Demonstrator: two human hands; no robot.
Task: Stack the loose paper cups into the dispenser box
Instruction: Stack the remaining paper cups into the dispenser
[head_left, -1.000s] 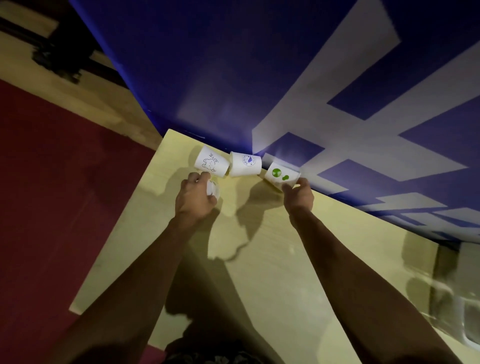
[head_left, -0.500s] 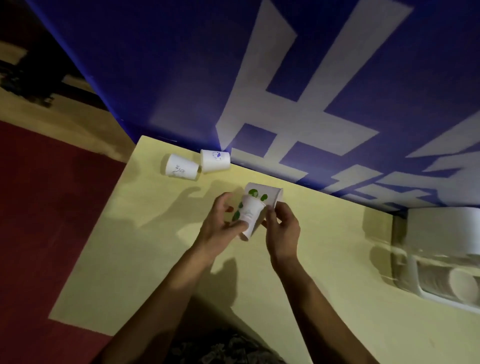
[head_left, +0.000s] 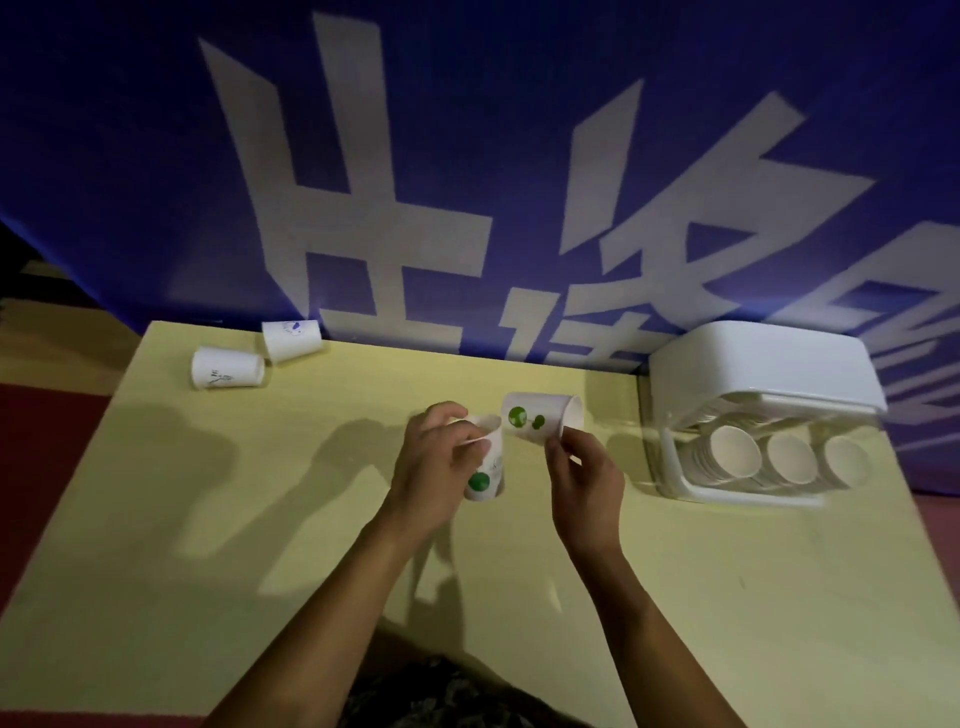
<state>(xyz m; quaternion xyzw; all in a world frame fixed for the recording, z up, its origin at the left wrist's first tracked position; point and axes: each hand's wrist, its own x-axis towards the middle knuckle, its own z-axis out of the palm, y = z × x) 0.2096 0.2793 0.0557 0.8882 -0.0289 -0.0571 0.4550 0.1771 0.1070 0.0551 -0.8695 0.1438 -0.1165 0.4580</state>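
Note:
My left hand (head_left: 435, 467) grips a white paper cup with a green dot (head_left: 485, 470), held roughly upright above the table. My right hand (head_left: 584, 478) pinches a second white cup with green dots (head_left: 540, 423) by its rim, lying sideways with its mouth to the right. The two cups almost touch. The white dispenser box (head_left: 769, 364) stands at the right against the wall, with three rows of stacked cups (head_left: 735, 452) showing their open mouths. Two more loose cups lie at the table's far left: one with a line drawing (head_left: 226, 368), one with a blue mark (head_left: 291, 339).
The pale yellow table (head_left: 208, 519) meets a blue wall with large white characters (head_left: 415, 208) at its far edge. Red floor (head_left: 41, 441) lies past the table's left edge. Patterned clothing shows at the bottom.
Both hands lifted a cup each from the far left and carried them toward the middle of the table. The view swung right, bringing the dispenser box fully into sight.

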